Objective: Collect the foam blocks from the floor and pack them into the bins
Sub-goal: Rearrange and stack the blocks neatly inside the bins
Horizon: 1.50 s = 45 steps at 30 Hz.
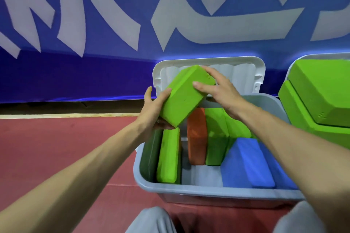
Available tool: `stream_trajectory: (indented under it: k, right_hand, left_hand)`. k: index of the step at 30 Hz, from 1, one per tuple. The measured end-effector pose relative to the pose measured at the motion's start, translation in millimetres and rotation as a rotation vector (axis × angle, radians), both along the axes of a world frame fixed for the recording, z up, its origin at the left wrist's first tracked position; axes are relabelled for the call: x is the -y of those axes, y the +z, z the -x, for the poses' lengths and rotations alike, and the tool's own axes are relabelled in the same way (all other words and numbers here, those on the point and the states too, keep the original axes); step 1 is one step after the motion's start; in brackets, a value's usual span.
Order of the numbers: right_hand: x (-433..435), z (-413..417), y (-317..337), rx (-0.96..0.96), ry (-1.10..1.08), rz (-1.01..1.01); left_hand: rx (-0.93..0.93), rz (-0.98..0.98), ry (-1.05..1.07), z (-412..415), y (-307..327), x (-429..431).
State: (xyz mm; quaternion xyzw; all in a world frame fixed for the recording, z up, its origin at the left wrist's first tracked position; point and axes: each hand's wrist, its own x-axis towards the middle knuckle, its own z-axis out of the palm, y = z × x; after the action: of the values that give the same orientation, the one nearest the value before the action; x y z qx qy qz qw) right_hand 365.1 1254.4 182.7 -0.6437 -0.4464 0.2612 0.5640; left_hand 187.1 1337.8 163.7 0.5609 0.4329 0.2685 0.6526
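Note:
I hold a green foam block (186, 94) tilted above the grey bin (217, 192). My left hand (154, 111) grips its lower left corner from underneath. My right hand (217, 89) presses on its upper right end, fingers spread over the top face. Inside the bin stand a dark green block (151, 153), a bright green block (169, 157), an orange block (197, 138) and another green block (216, 138). A blue block (246, 164) leans at the right side of the bin.
The bin's white lid (244, 73) stands open against the blue wall banner behind. A second bin at the right edge is piled with large green blocks (322, 96). Red floor (56, 138) stretches to the left. My grey-trousered knees (151, 221) are at the bottom.

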Motion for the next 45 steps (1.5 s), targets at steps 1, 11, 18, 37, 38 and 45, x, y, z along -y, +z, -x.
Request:
stream_trajectory:
  k: [1,11,18,37,38,45]
  right_hand:
    - [2.7,-1.5,4.7,0.002,-0.035,-0.03]
    - [33.8,-19.2,8.7,0.28,-0.35,0.047]
    - [45.1,-20.6,-12.1,0.201,-0.215,0.35]
    - [66.0,-39.4,-71.6,0.336,0.242,1.056]
    - [64.6,-40.4,-70.7,0.347,0.251,1.062]
    - [41.4,-37.4,-70.9,0.539,0.263,0.994]
  left_hand:
    - [-0.028,0.001,-0.071,0.4,7.7,5.6]
    - [-0.217,-0.167,-0.448,-24.9,8.5,42.5]
    - [-0.166,-0.061,-0.459,-32.5,-22.2,60.5]
    - [-0.536,-0.011,-0.628,-70.8,-140.4,88.3]
    - [-0.555,-0.028,-0.655,-69.2,-139.9,86.2]
    - [-0.719,-0.328,-0.612,-35.8,-140.7,37.5]
